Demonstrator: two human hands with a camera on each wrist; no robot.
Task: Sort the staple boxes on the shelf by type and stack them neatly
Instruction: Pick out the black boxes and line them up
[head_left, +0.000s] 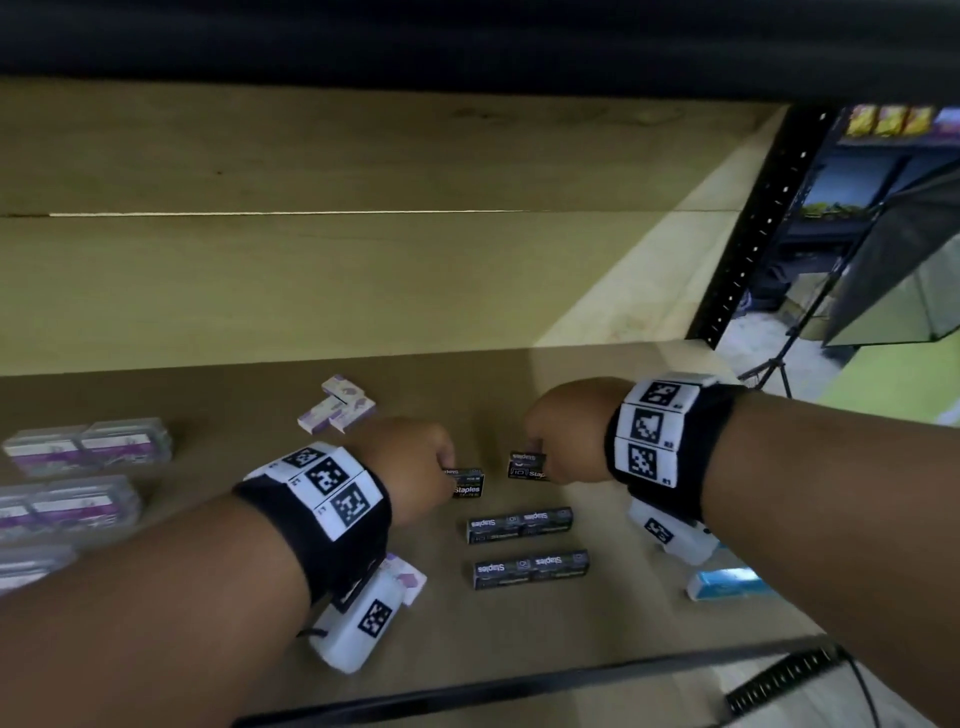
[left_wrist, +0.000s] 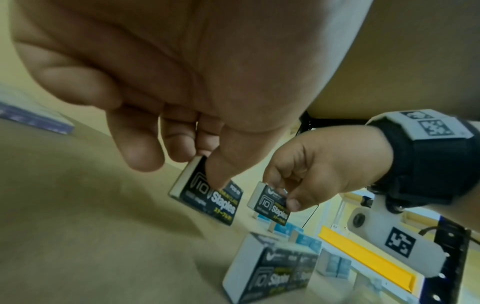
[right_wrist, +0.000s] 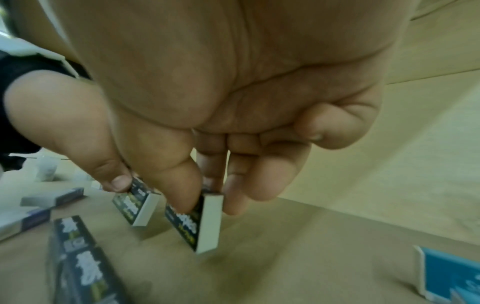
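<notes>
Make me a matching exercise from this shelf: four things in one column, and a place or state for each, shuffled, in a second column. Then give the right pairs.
Things:
1. left hand
2. blue box
3. clear cases
4. white and purple boxes

Places or states:
A. far left of the shelf
B. loose heap behind the left hand
C. pinching a black staple box
D. near the front edge, under the right forearm

Pairs: 1-C, 2-D, 3-A, 4-B

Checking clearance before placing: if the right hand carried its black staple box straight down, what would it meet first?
Probably bare shelf board: the right hand pinches its black staple box over an open patch, though height is unclear.
</notes>
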